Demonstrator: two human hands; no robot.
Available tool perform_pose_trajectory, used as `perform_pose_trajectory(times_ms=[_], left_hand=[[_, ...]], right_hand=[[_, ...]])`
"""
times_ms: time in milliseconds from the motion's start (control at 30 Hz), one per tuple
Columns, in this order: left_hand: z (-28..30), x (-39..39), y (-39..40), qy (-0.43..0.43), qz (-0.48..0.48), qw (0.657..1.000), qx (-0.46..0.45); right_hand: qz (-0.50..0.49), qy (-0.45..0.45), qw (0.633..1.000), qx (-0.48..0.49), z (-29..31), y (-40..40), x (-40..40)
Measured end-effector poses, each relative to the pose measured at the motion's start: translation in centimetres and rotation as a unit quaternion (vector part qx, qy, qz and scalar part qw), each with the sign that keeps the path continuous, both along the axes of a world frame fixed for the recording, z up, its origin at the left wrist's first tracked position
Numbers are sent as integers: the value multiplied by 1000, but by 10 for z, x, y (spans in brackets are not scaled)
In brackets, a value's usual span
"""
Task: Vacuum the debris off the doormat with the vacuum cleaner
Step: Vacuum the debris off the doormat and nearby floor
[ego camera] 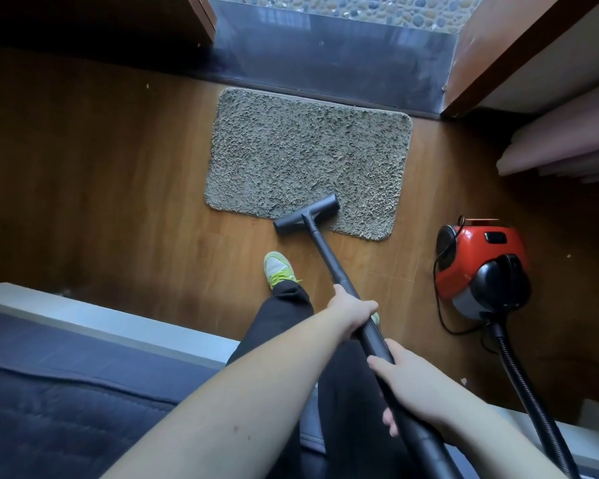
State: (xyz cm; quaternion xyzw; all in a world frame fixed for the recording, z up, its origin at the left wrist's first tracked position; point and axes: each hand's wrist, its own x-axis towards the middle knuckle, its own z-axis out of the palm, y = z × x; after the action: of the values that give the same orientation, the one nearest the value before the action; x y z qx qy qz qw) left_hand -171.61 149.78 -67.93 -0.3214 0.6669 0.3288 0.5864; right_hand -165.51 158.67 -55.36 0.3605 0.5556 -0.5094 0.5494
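Your count, taken from the doormat (308,157): one doormat. One vacuum cleaner (481,267) to its right, with one wand (329,257), one floor head (305,215) on its near edge, one hose (529,392). Two hands, left (351,311) and right (412,385). One green shoe (277,269).

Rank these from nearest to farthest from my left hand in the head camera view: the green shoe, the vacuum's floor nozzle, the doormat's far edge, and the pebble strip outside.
From the left hand on the wand:
1. Green shoe, just ahead, slightly left.
2. Floor nozzle, at the doormat's near edge.
3. Doormat far edge, by the threshold.
4. Pebble strip, beyond the doorway.
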Motion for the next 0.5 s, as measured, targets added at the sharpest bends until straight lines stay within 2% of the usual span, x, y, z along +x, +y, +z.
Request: perform_pose_trajectory(times_ms=[233, 367, 500], left_hand=[[-2, 24, 2, -34, 36, 999, 9], [-3, 8, -12, 8, 85, 996, 16], [-5, -31, -39, 50, 185, 981, 22]], right_hand=[[53, 12, 998, 10, 8, 3, 15], [57, 38, 998, -1, 11, -6, -3], [49, 71, 996, -13, -2, -33, -36]])
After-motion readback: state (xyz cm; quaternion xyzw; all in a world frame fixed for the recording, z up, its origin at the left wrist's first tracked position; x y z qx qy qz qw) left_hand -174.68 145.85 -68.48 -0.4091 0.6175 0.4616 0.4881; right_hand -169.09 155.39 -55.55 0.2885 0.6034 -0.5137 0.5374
